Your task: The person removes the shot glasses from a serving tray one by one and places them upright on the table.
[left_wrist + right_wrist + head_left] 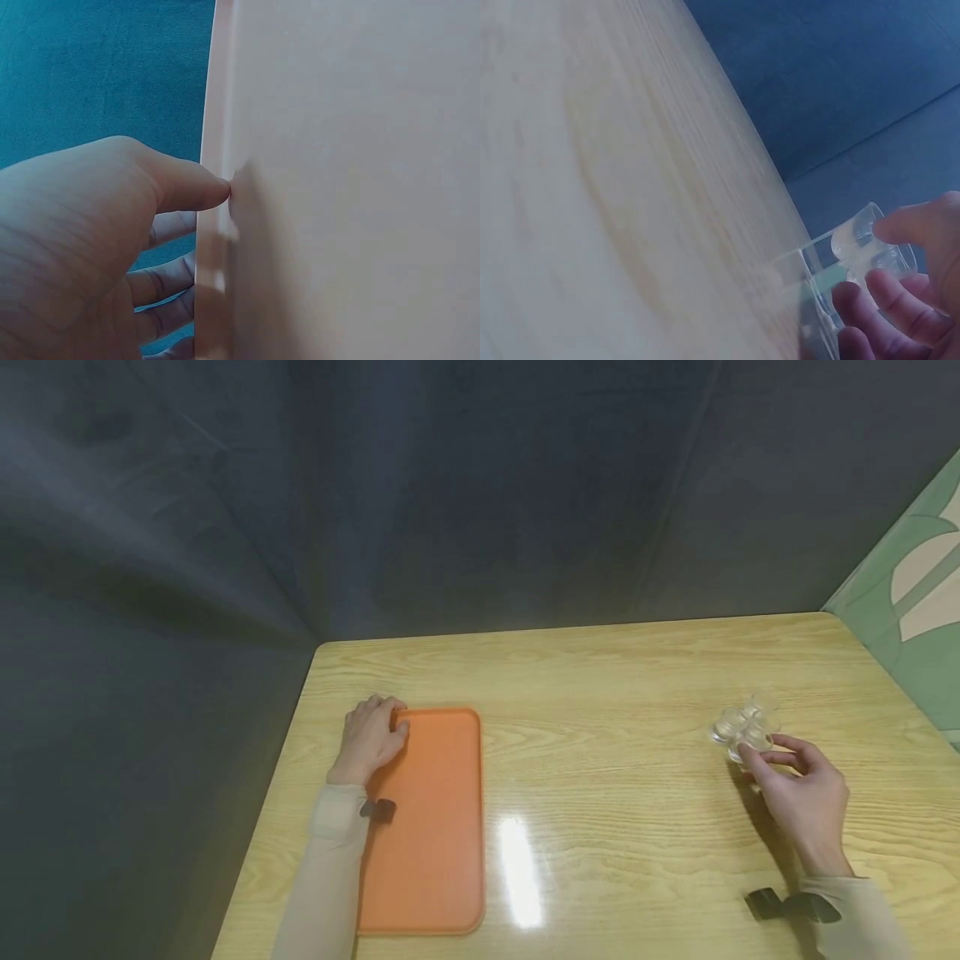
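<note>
An orange tray [427, 827] lies lengthwise on the left part of the table. My left hand [369, 742] grips its far left corner. In the left wrist view, the thumb [196, 186] presses on the tray's rim [216, 135] while the other fingers sit along its outer side. Over at the right, my right hand [806, 789] holds a clear plastic piece with several round, cup-like parts [742, 729] between thumb and fingers. The right wrist view shows this clear piece [859, 240] close over the table, partly covered by the fingers.
The wood-grain table [600, 710] spreads between the hands, with a bright reflection near its front. Dark cloth [510, 493] hangs behind the table and along its left side. A green and beige patterned surface [922, 585] borders the right edge.
</note>
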Demonstrator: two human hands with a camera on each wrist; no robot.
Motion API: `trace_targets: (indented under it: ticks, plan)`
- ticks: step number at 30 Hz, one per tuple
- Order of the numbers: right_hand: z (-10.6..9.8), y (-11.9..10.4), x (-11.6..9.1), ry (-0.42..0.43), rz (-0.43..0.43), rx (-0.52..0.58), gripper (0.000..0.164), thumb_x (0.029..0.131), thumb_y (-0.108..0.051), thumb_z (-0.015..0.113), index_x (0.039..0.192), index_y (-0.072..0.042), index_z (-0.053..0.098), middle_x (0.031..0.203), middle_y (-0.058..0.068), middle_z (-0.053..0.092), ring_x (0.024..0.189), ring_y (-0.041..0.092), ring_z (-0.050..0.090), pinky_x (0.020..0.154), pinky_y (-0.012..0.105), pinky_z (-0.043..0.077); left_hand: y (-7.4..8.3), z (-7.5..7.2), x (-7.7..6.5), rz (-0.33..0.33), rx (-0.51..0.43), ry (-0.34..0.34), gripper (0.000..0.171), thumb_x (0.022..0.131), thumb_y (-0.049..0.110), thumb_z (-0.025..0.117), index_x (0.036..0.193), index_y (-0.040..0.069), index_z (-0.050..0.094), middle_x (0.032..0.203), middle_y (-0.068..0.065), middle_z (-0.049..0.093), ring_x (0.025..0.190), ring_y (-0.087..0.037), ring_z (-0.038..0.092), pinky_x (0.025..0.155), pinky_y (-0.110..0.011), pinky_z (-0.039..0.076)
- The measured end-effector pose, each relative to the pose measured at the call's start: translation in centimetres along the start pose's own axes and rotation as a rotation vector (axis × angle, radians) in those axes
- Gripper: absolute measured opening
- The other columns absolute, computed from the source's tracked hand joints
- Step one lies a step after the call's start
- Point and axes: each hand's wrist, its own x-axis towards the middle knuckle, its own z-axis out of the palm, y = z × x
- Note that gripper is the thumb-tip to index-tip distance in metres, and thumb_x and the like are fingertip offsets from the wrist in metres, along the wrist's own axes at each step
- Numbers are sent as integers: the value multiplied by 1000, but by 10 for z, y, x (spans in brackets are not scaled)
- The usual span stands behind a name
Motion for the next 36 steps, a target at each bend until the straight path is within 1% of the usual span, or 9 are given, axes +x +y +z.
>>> trace_targets:
  ticks: [10, 16, 22, 25, 28, 33, 36]
  plan:
    - [-3, 1, 2, -11, -36, 35, 27, 94, -23, 82, 113, -31, 65, 79, -29, 70, 58, -1, 71, 54, 15, 55, -2, 2, 3, -7, 11, -4, 36, 103, 25, 63, 134, 7, 67, 131, -21, 66, 127, -44, 57, 111, -60, 41]
    - [-5, 8, 5, -3, -69, 14, 24, 94, -22, 82, 111, -30, 66, 79, -29, 69, 57, -2, 70, 53, 15, 54, -2, 3, 2, -24, 16, -22, 37, 103, 27, 62, 135, 8, 67, 130, -20, 65, 126, -43, 56, 112, -60, 40]
    - [-4, 10, 4, 10, -89, 5, 26, 94, -24, 83, 116, -25, 69, 80, -27, 69, 58, -2, 70, 55, 15, 55, -1, 3, 1, -21, 12, -7, 37, 102, 25, 63, 134, 7, 68, 131, -21, 65, 127, -44, 57, 111, -60, 41]
    - [-5, 9, 2, 6, -88, 13, 25, 94, -23, 83, 115, -25, 69, 80, -27, 69, 59, -2, 70, 56, 14, 56, -2, 6, -1, -18, 8, -3, 37, 102, 25, 63, 134, 7, 68, 131, -21, 65, 127, -44, 57, 110, -61, 41]
    - [-7, 8, 1, -7, -79, 24, 23, 95, -22, 82, 112, -29, 68, 80, -27, 70, 59, -2, 70, 57, 14, 56, -3, 7, -2, -17, 9, -2, 37, 102, 26, 64, 134, 7, 68, 130, -21, 65, 127, -44, 57, 110, -61, 42]
    - [-8, 5, 0, -21, -82, 21, 20, 97, -24, 79, 111, -31, 68, 81, -30, 70, 60, -3, 71, 57, 14, 55, -1, 3, -2, -24, 6, -23, 38, 103, 25, 64, 136, 7, 67, 131, -21, 65, 126, -43, 57, 111, -61, 41]
    - [-13, -1, 1, -7, -73, 1, 15, 98, -28, 77, 107, -35, 67, 80, -33, 69, 61, -6, 70, 56, 13, 54, 0, -1, -1, -15, -4, -33, 40, 104, 25, 63, 138, 6, 66, 135, -21, 64, 129, -44, 57, 113, -61, 41]
